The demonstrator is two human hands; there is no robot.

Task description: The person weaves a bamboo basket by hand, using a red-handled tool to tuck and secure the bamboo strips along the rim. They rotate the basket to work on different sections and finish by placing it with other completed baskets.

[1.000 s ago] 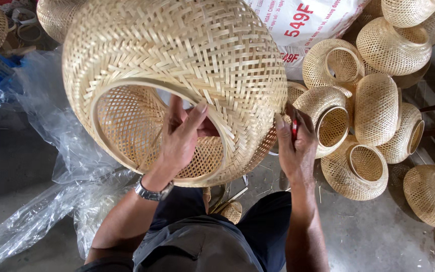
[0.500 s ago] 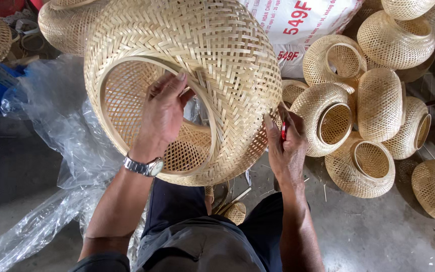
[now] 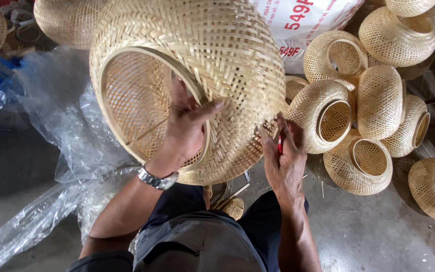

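A large woven bamboo lampshade (image 3: pixel 217 55) fills the upper middle, its round opening turned toward the left. My left hand (image 3: pixel 185 128), with a metal wristwatch, grips the rim of that opening, fingers inside and thumb on the outer weave. My right hand (image 3: pixel 284 158) is at the shade's lower right edge, closed on a small red tool (image 3: pixel 279 143) whose tip touches the weave. Most of the tool is hidden in my fingers.
Several smaller woven bamboo shades (image 3: pixel 358 116) lie piled at right on the concrete floor. A white printed sack (image 3: pixel 303 25) is behind them. Clear plastic sheeting (image 3: pixel 51 151) spreads at left. More baskets (image 3: pixel 61 20) sit at top left. Bamboo scraps (image 3: pixel 230 196) lie near my knees.
The big shade has swung right and turned, its opening now facing more left. My left hand shifted with it along the rim. My right hand stayed at the lower right edge.
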